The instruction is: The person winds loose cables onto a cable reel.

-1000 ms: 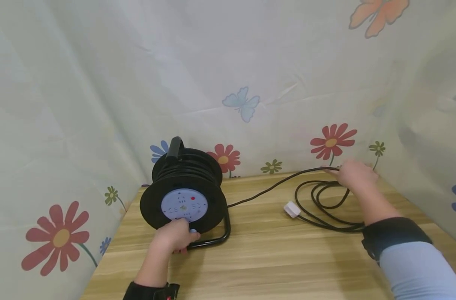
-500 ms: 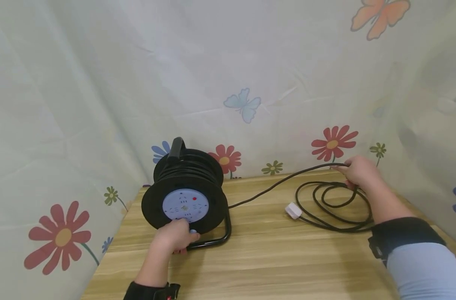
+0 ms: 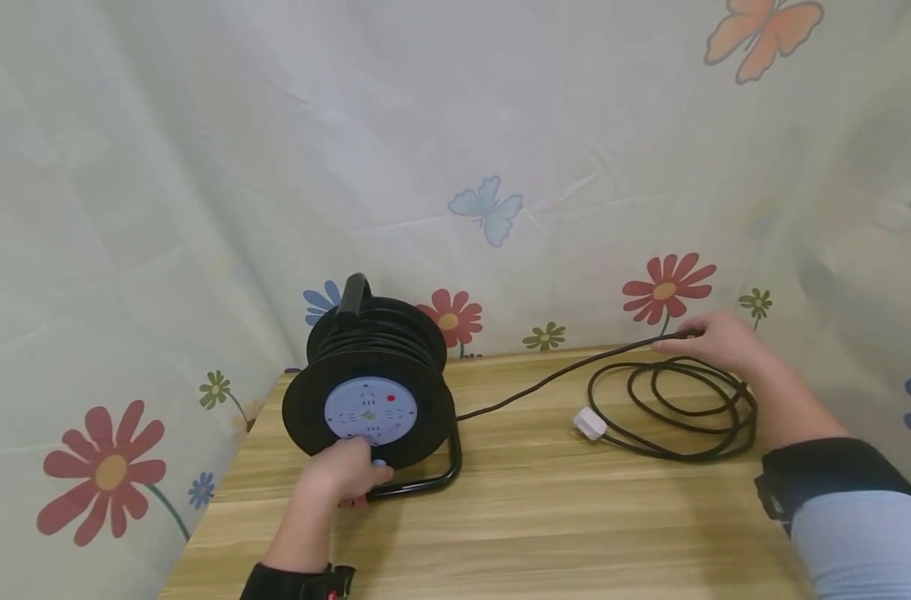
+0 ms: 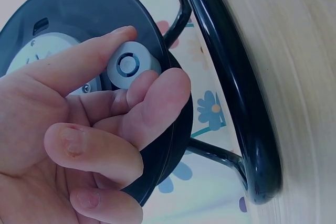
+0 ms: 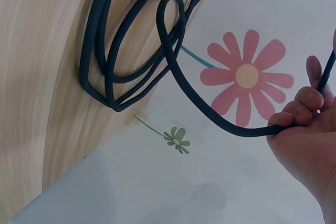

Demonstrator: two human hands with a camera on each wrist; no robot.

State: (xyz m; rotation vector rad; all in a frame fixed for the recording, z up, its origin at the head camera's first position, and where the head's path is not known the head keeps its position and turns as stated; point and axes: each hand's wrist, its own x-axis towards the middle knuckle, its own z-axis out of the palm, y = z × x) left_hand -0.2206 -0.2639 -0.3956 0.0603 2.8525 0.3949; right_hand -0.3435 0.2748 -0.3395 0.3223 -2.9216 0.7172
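Observation:
A black cable reel (image 3: 303,421) stands on the left of the wooden table, with a pale blue socket face (image 3: 350,404) turned to me. My left hand (image 3: 341,468) is at the lower edge of that face; in the left wrist view its thumb and a curled finger pinch the round grey knob (image 4: 127,65). From the reel a black cable (image 3: 533,388) runs rightward to my right hand (image 3: 725,343). Curled fingers of that hand grip it above the table, plainly seen in the right wrist view. Loose loops of the cable lie below, ending in a white plug (image 3: 590,423).
The reel has a black tubular stand (image 3: 425,483) on the table and a carrying handle (image 3: 353,298) on top. A flower-printed sheet (image 3: 560,258) hangs close behind the table (image 3: 530,533) and along both sides.
My right hand has shifted slightly right along the table's back, and the loops under it have spread. The cable between hand and reel hangs a little lower. My left hand stays at the knob.

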